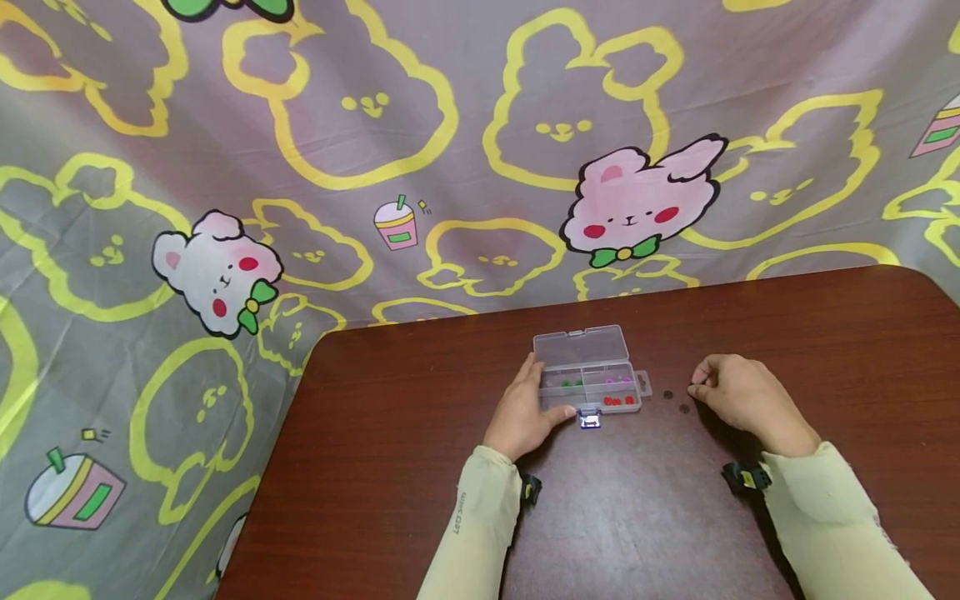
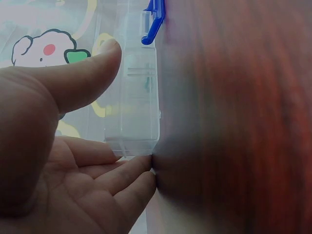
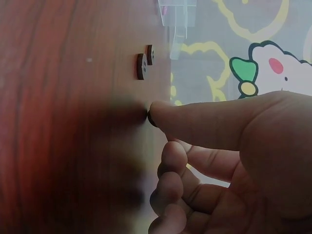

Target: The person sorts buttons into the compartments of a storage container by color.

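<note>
A clear plastic compartment box (image 1: 561, 398) lies on the table with its lid (image 1: 580, 346) raised at the back. Green pieces (image 1: 572, 383), purple pieces (image 1: 618, 380) and red pieces (image 1: 612, 401) sit in separate compartments. My left hand (image 1: 519, 417) touches the box's left side with fairly straight fingers, the thumb near its front edge. To the right of the box, my right hand (image 1: 738, 398) pinches a dark button (image 3: 151, 119) between thumb and finger, low by the tabletop. Two more dark buttons, one farther (image 1: 668, 394) and one nearer (image 1: 683, 408), lie between that hand and the box.
A blue-edged clasp (image 1: 590, 419) juts from the front of the box, and a clear hanging tab (image 1: 643, 383) from its right side. The brown wooden table (image 1: 360, 467) meets a patterned cloth (image 1: 465, 150) at its back edge.
</note>
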Action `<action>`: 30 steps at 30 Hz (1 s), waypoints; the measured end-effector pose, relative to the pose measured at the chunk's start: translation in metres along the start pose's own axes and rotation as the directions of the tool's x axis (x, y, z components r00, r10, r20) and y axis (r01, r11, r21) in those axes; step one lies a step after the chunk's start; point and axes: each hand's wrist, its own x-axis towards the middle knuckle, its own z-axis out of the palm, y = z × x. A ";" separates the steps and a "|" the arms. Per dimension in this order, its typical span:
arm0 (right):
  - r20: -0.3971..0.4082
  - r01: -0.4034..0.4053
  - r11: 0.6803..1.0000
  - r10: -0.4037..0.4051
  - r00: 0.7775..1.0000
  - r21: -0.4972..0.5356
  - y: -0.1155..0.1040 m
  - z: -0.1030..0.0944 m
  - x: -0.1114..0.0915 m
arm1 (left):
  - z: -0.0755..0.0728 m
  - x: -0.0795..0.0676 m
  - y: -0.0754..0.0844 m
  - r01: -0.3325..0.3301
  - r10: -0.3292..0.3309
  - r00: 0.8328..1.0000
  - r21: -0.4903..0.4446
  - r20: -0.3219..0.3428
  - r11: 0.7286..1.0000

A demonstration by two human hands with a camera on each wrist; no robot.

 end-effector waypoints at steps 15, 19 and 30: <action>-0.032 0.026 1.000 -0.026 0.999 -0.003 -0.004 -0.001 -0.001 | 0.000 0.000 0.000 0.006 -0.005 1.000 -0.005 0.003 1.000; -0.045 0.041 0.999 -0.042 0.998 -0.012 -0.005 0.000 -0.001 | 0.000 -0.001 0.000 0.006 -0.006 1.000 -0.006 0.002 1.000; -0.073 0.055 0.999 -0.055 0.996 -0.003 -0.011 0.000 -0.003 | -0.001 -0.001 0.000 0.002 -0.002 1.000 -0.008 -0.003 1.000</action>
